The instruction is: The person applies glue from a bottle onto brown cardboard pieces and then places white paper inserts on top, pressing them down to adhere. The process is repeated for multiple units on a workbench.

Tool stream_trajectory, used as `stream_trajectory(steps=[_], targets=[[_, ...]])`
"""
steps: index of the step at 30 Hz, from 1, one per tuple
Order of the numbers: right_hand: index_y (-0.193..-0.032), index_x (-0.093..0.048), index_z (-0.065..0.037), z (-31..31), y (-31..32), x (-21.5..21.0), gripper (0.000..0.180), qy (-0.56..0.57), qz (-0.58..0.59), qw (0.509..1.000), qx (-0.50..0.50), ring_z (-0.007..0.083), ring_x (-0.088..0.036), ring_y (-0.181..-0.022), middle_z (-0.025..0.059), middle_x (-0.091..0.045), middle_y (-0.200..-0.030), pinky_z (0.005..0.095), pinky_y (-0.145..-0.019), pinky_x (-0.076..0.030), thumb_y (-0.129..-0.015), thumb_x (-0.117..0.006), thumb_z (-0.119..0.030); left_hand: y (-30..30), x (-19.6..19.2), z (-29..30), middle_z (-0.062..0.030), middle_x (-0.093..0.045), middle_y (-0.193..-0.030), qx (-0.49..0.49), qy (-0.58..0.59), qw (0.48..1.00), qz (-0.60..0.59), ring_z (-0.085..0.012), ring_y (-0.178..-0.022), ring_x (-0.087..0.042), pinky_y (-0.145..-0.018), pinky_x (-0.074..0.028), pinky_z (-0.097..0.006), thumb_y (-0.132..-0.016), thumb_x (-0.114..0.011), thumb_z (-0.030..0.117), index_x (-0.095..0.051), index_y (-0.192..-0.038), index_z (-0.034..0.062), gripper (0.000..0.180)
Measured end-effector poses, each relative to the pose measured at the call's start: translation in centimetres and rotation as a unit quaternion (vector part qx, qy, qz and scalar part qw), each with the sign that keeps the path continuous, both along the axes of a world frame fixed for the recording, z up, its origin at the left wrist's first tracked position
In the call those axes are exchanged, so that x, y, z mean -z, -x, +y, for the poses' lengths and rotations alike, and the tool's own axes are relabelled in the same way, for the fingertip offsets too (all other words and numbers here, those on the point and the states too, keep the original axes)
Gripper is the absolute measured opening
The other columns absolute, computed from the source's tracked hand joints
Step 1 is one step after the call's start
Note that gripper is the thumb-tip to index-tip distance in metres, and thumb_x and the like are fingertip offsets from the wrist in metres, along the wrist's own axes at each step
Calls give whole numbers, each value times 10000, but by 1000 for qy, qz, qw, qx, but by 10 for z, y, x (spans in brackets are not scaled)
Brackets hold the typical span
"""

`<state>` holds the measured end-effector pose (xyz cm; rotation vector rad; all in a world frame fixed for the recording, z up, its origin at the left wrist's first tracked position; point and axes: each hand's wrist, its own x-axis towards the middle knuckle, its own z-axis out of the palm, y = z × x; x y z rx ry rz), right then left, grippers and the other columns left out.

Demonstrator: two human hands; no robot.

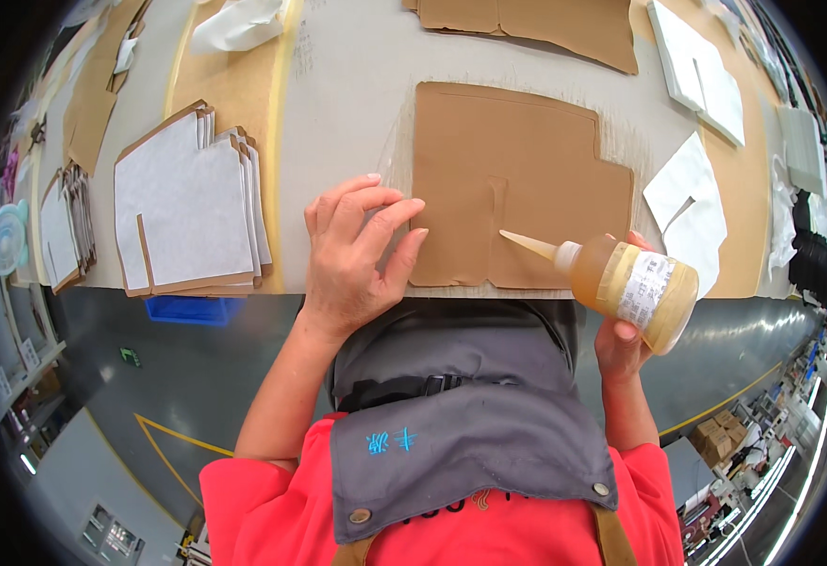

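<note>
A flat brown leather-like panel (pixel 527 141) with a notched upper right corner and a slit in its lower middle lies in front of me, close to the table's near edge. My right hand (pixel 626 340) grips a squeeze bottle (pixel 611 278) of amber liquid, tilted so its long tapered nozzle points left. The tip is over the panel, just right of the slit; whether it touches cannot be told. My left hand (pixel 357 245) hovers by the panel's left edge, fingers curved and apart, holding nothing. Right of the panel lies a white slitted sheet (pixel 692 208).
On the left sits a stack of white-faced, brown-edged panels (pixel 187 208), with a smaller stack (pixel 66 226) farther left. More brown panels (pixel 545 28) lie at the far side. A white slitted stack (pixel 696 71) is at the far right. A blue bin (pixel 187 309) shows below the table.
</note>
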<state>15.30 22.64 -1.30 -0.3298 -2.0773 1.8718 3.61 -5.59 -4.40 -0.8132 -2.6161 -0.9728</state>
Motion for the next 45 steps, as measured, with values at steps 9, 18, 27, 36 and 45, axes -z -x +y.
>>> stream_trajectory(steps=[9, 18, 27, 36, 45], targets=[[-1408, -272, -124, 6, -32, 15, 1081, 2, 46, 999, -2, 384, -517, -1312, 224, -487, -1422, 621, -1080, -459, -669, -902, -598, -1, -1, 1, -20, -634, -1073, -1, 0, 1000, 11, -253, -1169, -579, -996, -384, -389, -818, -783, 154, -725, -1072, 133, 262], [-1429, -301, -101, 32, -38, 12, 1147, -105, 134, 975, -145, 389, -537, -1307, 198, -525, -1406, 594, -1076, -467, -631, -882, -683, -1, -2, 1, -35, -645, -1081, -6, 6, 1000, 9, -281, -1170, -584, -998, -407, -400, -812, -787, 135, -737, -1071, 129, 264], [-1561, -325, -91, 23, 16, -24, 876, 198, -7, 970, 138, 277, -538, -1354, 174, -433, -1559, 380, -940, -602, -951, -548, -679, -1, -1, -1, -46, -648, -1090, -5, -2, 1000, 4, -287, -1165, -587, -988, -413, -401, -810, -788, 135, -743, -1047, 127, 242], [-1571, -282, -115, 9, 48, 9, 842, 87, 1, 996, 0, 281, -552, -1338, 196, -413, -1568, 429, -976, -582, -958, -635, -571, 0, 0, 0, -24, -635, -1084, -7, -14, 1000, -6, -274, -1170, -573, -983, -403, -407, -807, -795, 151, -733, -1042, 138, 243], [-1573, -280, -122, 7, 45, 13, 892, 83, 2, 997, 2, 286, -505, -1381, 206, -402, -1574, 455, -1100, -491, -916, -707, -548, -1, -1, -2, -46, -649, -1075, -3, -20, 1000, -11, -291, -1151, -597, -966, -417, -394, -791, -798, 122, -742, -1050, 123, 265]])
